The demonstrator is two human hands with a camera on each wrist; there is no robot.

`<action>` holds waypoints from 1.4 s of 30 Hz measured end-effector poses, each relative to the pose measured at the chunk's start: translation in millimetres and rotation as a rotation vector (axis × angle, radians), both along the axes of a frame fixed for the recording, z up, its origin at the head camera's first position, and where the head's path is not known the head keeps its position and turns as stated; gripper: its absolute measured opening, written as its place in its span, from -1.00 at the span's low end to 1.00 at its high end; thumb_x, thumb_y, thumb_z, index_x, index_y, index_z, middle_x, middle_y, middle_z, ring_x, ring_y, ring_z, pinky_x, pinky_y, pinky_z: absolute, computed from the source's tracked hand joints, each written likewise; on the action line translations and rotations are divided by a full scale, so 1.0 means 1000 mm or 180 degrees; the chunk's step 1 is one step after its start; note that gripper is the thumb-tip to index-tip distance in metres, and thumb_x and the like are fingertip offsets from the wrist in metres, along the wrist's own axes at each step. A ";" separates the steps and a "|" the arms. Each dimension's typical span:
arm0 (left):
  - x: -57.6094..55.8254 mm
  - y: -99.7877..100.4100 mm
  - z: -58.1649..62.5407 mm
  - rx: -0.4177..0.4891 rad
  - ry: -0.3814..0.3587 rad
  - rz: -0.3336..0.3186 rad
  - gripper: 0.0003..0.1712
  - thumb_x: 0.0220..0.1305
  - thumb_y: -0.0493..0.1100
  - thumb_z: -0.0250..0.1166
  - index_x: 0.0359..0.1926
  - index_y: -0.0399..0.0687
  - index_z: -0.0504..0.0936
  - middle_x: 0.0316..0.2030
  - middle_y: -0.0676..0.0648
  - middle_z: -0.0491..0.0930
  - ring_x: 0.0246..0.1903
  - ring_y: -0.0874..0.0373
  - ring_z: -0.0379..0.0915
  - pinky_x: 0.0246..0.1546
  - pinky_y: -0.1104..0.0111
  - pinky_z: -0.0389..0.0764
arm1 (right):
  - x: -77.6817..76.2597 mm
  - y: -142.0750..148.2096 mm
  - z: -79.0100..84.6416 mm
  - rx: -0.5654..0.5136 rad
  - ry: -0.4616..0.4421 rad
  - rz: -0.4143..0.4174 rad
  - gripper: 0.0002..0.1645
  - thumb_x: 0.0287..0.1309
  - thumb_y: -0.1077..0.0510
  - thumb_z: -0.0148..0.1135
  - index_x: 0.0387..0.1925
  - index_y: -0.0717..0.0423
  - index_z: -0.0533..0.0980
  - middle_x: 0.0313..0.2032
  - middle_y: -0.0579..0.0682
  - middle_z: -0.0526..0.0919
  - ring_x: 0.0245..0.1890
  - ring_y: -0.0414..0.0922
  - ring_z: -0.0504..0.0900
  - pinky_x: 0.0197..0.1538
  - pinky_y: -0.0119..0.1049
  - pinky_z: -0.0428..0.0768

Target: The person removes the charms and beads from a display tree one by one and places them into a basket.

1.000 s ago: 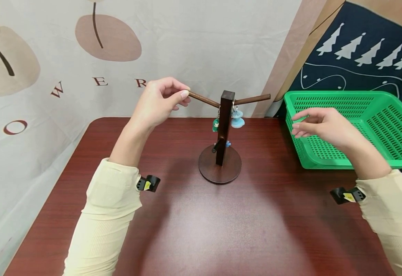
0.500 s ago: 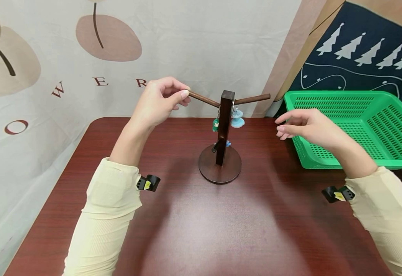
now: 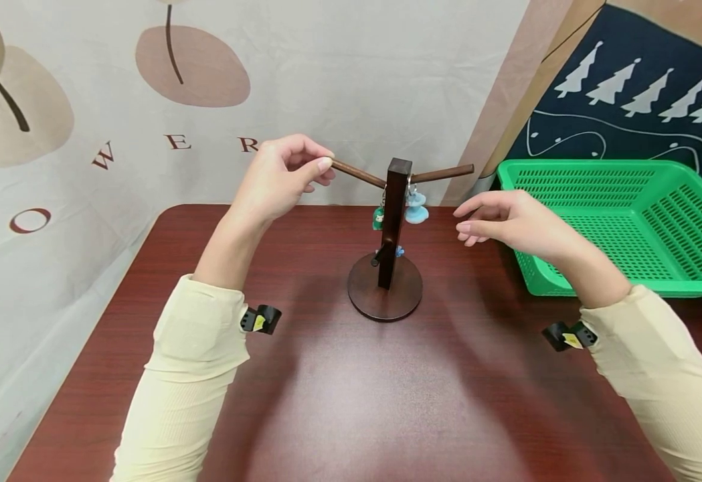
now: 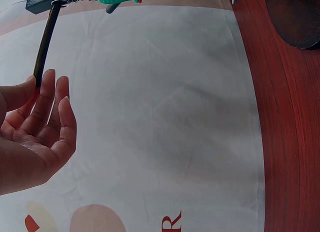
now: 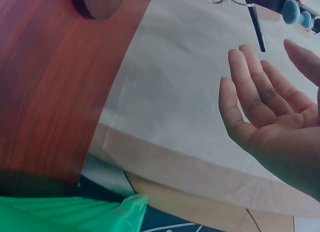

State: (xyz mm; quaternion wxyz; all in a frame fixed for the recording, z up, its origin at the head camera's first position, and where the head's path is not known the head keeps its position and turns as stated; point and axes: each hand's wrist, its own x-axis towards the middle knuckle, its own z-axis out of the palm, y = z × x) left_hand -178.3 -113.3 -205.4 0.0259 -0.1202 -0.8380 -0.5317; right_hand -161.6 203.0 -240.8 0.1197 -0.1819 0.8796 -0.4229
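Note:
A dark wooden stand (image 3: 394,227) with a round base (image 3: 385,294) stands upright on the table, short pegs sticking out from its post. My left hand (image 3: 284,174) pinches the end of the upper left peg (image 3: 358,174) between thumb and fingers. On that peg, close to the post, hangs a green keychain (image 3: 378,218). A light blue keychain (image 3: 416,209) hangs from the upper right peg (image 3: 444,174). Lower down, a small blue trinket (image 3: 399,252) shows partly behind the post. My right hand (image 3: 510,224), fingers loosely bent and holding nothing, hovers right of the stand, below the right peg's tip.
A green plastic basket (image 3: 567,286) sits at the right, partly behind my right forearm. The reddish-brown table (image 3: 351,402) ends at a printed cloth backdrop (image 3: 351,80). Each wrist wears a small black camera.
My right hand has moved left, from over the basket's edge toward the stand. The left hand keeps its pinch on the peg, and the stand stays in place.

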 end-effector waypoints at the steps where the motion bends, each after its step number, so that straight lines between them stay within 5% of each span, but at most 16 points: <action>1: 0.000 0.000 0.000 0.0005 -0.0005 -0.0001 -0.84 0.24 -0.25 0.19 -0.18 -0.21 0.58 -0.37 -0.09 0.61 -0.32 0.14 0.54 -0.28 0.36 0.51 | 0.000 -0.002 0.000 -0.0006 -0.0002 0.0018 -0.66 0.15 0.13 0.22 -0.06 0.20 0.49 -0.37 0.07 0.65 -0.32 -0.05 0.63 -0.22 -0.37 0.57; 19: 0.000 0.001 0.000 0.0002 0.0025 -0.0028 -0.84 0.25 -0.26 0.19 -0.18 -0.23 0.57 -0.37 -0.10 0.62 -0.32 0.14 0.54 -0.28 0.34 0.51 | -0.006 -0.031 0.000 -0.0053 0.0210 0.0393 -0.63 0.10 0.07 0.26 -0.06 0.09 0.49 -0.42 0.05 0.64 -0.38 -0.11 0.61 -0.29 -0.31 0.50; 42: -0.001 0.000 -0.001 0.0063 0.0007 -0.0054 -0.85 0.24 -0.26 0.19 -0.19 -0.24 0.57 -0.38 -0.09 0.62 -0.32 0.13 0.55 -0.27 0.34 0.52 | -0.008 -0.044 0.002 -0.0443 0.0181 0.0497 -0.68 0.14 0.17 0.23 -0.09 0.25 0.47 -0.39 0.11 0.63 -0.38 -0.02 0.61 -0.25 -0.32 0.53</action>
